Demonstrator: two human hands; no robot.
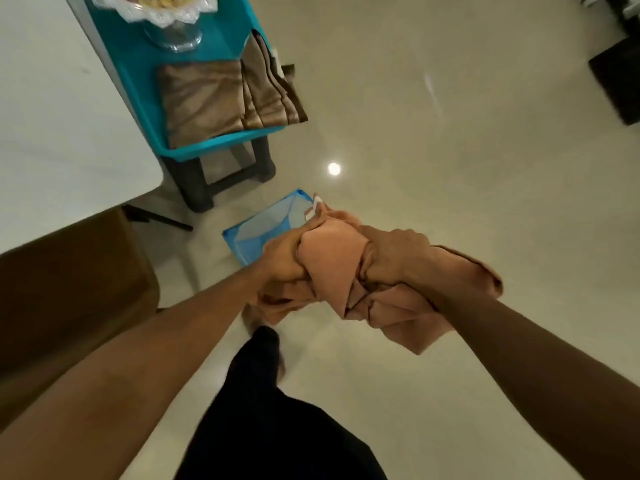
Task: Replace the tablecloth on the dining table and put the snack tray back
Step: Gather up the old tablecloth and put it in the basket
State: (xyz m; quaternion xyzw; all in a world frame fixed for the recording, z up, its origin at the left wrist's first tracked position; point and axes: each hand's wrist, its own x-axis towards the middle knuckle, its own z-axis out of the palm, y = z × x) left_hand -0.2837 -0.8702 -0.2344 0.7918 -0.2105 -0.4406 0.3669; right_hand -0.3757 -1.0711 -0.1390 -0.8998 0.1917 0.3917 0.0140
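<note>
Far left, the dining surface [62, 109] is showing bare white, no cloth on it, so the old cover is apparently already off. A brown chair back [69, 289] is sitting just below its corner. Next to the surface a teal tray [145, 109] is resting on a dark stool [214, 174]; on it a folded brown tablecloth [207, 98] is lying flat with one end draping over the tray's right rim, probably staged as the replacement. At the tray's far end the snack tray [166, 15] is standing, a glass pedestal with a lace doily, parked off the surface while the cloths are being swapped; it is partly cut off by the frame edge.

On the floor, centre, a blue bin or hamper [252, 230] is standing open, partly hidden behind the hands; what is inside I cannot tell.

The left hand [284, 261] is curling closed around the left side of a bunched peach cloth [329, 268], fingers wrapped over the fabric. The right hand [398, 258] is clenching the right side of the same bundle, with loose folds hanging under and beyond the wrist. The bundle is being held between both hands, just above and nearer than the blue bin, likely being carried there for dumping. Dark trousers [270, 410] are showing below.

The brown tablecloth is lying well apart from both hands, up and to the left.
</note>
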